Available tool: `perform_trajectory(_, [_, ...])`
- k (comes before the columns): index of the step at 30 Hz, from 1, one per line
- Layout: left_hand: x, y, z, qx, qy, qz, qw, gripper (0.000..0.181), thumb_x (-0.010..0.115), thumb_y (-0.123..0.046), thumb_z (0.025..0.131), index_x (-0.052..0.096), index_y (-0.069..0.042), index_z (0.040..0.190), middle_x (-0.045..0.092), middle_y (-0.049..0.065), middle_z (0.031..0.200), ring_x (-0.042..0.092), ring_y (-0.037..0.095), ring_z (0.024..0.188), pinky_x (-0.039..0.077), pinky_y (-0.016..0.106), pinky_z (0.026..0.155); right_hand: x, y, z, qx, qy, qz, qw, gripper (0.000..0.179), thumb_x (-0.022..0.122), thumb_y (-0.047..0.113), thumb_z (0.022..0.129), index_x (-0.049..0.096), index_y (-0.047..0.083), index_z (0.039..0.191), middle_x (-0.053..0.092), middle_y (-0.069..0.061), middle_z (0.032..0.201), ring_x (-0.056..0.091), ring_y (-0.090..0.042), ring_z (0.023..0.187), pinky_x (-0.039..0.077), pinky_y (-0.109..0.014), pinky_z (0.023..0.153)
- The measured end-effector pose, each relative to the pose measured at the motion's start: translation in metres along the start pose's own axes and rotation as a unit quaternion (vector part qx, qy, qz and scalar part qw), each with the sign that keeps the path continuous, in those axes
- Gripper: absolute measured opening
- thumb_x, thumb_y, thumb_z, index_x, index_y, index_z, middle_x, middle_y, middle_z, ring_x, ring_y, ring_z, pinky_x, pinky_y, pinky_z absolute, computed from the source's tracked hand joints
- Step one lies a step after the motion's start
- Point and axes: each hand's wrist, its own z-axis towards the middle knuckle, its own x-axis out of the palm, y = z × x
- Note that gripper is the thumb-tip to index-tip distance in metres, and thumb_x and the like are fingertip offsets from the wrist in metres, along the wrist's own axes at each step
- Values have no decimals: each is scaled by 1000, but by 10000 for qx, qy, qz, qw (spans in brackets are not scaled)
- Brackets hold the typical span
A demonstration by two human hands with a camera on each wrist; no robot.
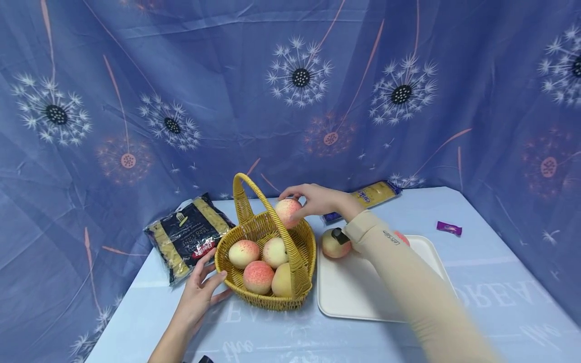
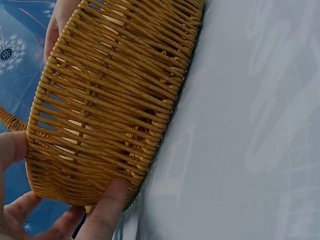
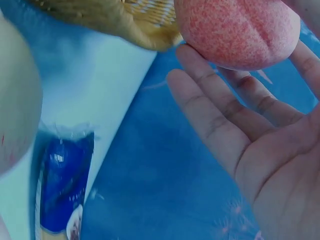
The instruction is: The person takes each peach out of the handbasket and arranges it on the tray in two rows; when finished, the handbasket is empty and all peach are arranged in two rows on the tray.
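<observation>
In the head view a yellow wicker basket (image 1: 272,301) with a tall arched handle holds several peaches (image 1: 258,277). My left hand (image 1: 198,292) holds the basket's left end, its fingers spread along the rim and the woven side. In the left wrist view, fingertips (image 2: 116,192) touch the weave. My right hand (image 1: 317,199) grips a pink-and-cream peach (image 1: 287,210) by its sides, above the basket's back right rim. From the right wrist, that peach (image 3: 240,32) shows a red speckled skin with a crease.
Right of the basket lies a white tray (image 1: 349,307), with a peach (image 1: 335,247) at its back left corner and another peach (image 1: 402,238) partly hidden by the sleeve. Pasta bags stand behind left (image 1: 190,237) and behind right (image 1: 376,194). A small purple wrapped packet (image 1: 449,228) lies far right.
</observation>
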Motion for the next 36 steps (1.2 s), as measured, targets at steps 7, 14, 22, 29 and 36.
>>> perform_trajectory(7, [0,0,-1,10,-4,-4,10000,74,64,-14,108,28,-36,169,33,20,162,60,25,134,64,49,104,-15,-2,-25,-29,-229,283,9993,57,79,25,99,58,22,152,60,-10,141,59,-28,125,62,-42,99])
perform_trajectory(14, [0,0,-1,69,8,-1,10000,75,66,-15,107,28,-35,169,33,21,162,57,30,138,64,49,104,-26,-8,-50,23,-471,387,9981,59,80,25,99,57,23,154,61,-13,131,68,-25,97,61,-40,86])
perform_trajectory(22, [0,1,0,31,-11,26,10000,74,65,-15,108,29,-36,168,32,20,163,55,34,141,63,51,104,-35,-14,-82,159,-694,458,9964,61,84,29,96,58,28,152,60,-12,131,73,-23,93,61,-38,84])
perform_trajectory(29, [0,1,0,32,-23,24,10000,74,65,-16,107,29,-36,168,33,20,163,55,32,140,63,50,104,-40,-23,-110,312,-1028,512,9929,61,86,28,94,61,28,149,58,-12,142,76,-25,107,66,-42,91])
perform_trajectory(36, [0,1,-1,34,-5,8,10000,73,64,-14,108,28,-36,169,32,21,163,54,34,141,63,50,104,-42,-30,-138,541,-1230,448,9899,61,88,30,92,61,30,148,56,-9,153,73,-30,117,66,-47,96])
